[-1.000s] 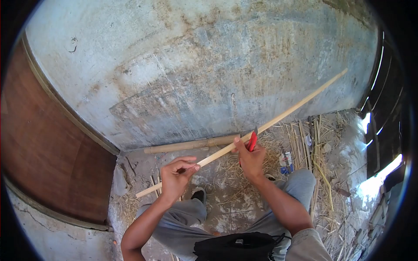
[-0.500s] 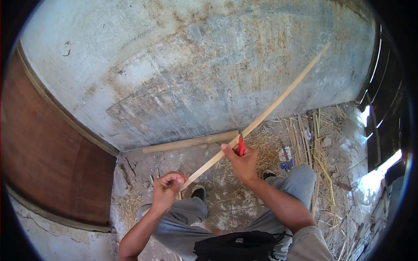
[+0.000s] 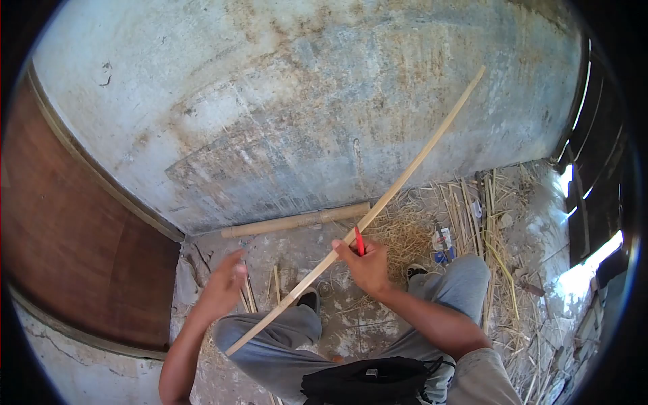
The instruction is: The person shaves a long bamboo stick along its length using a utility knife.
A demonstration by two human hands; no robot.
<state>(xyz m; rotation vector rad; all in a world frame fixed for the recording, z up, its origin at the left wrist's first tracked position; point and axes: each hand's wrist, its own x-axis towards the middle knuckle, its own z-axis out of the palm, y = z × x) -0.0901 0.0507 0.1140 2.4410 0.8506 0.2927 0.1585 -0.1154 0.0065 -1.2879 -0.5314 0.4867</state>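
A long, pale bamboo strip (image 3: 405,177) slants across the view, its far end up in front of the wall and its near end over my left thigh. My right hand (image 3: 365,264) is closed around the strip near its middle. Held in the same hand is a slim red-handled tool (image 3: 359,241), like a small knife; its blade is not clear. My left hand (image 3: 225,285) is off the strip, to its left, with fingers apart and slightly blurred. I see nothing in it.
Against the wall's base lies a thick bamboo pole (image 3: 297,221). Shavings (image 3: 405,233) are heaped on the floor beside my shoe, with thin sticks (image 3: 469,209) and a blue-white packet (image 3: 443,244) to the right. A brown door panel (image 3: 88,243) stands left.
My left hand has let go of the strip and moved left. My right hand has shifted slightly down and left with the strip and the red tool, and the strip's near end now shows.
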